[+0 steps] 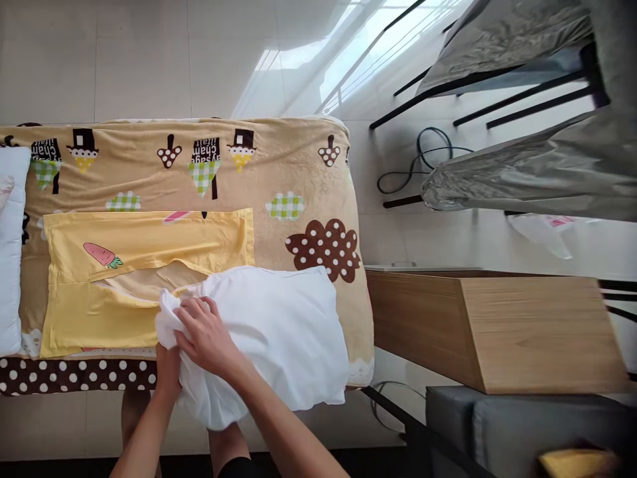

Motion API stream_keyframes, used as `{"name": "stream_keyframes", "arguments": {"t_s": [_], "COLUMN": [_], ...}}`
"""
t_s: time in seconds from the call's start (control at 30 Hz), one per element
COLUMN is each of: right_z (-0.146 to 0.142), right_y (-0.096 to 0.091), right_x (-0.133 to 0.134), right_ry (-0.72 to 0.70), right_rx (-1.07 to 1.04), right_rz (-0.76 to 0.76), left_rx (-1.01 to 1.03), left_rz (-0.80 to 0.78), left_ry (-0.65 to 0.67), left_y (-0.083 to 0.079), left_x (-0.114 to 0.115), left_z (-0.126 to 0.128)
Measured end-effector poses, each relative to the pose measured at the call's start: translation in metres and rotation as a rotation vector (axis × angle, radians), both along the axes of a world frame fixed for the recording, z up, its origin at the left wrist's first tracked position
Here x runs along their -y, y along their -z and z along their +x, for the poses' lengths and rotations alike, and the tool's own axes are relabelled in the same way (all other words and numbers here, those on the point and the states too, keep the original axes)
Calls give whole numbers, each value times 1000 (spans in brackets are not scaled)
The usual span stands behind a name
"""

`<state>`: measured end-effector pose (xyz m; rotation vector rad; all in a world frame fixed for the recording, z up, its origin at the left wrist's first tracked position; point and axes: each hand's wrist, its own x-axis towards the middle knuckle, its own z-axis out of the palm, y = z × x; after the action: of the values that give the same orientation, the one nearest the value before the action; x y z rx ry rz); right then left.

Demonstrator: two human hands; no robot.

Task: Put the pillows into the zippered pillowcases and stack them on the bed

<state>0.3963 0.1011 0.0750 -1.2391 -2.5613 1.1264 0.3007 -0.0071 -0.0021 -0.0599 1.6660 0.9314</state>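
A white pillow (288, 325) lies at the near edge of a bed, beside a yellow pillowcase (144, 245) with a carrot print that is spread flat, its opening facing the pillow. My right hand (206, 335) is closed on the pillow's left corner, bunching the white fabric. Below it, my left hand (168, 368) grips the same corner from underneath, and its fingers are mostly hidden by the pillow.
The bed carries a tan blanket (279, 166) printed with clouds and hats. Another white pillow (10, 252) lies at the far left. A wooden cabinet (497, 325) stands right of the bed, with covered chairs (522, 166) and cables on the tiled floor behind it.
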Motion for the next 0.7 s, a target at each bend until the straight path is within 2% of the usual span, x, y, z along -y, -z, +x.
{"name": "stream_keyframes", "arguments": {"t_s": [0.1,0.17,0.27,0.37,0.47,0.57,0.63,0.7], "right_z": [22,28,18,-4,-15,-3,17,40], "right_y": [24,40,57,71,82,83,72,51], "right_x": [25,50,83,97,89,67,47,26], "right_ry": [-182,-228,-137,-22,94,189,235,282], "right_rx": [22,70,156,160,128,99,72,57], "right_rz": [-84,-122,-69,47,49,-23,-24,31], "left_rx": [1,56,103,62,41,50,-6,-183], "left_rz": [-110,-127,-77,-30,-9,96,179,225], "left_ry": [-181,-159,-111,-85,137,367,424,479], "left_y": [6,8,6,-1,-12,-21,-21,-12], "left_x": [-14,-17,-13,-6,-2,-2,-5,-13], "left_z": [-18,-24,-22,-22,-33,-56,-74,-92]}}
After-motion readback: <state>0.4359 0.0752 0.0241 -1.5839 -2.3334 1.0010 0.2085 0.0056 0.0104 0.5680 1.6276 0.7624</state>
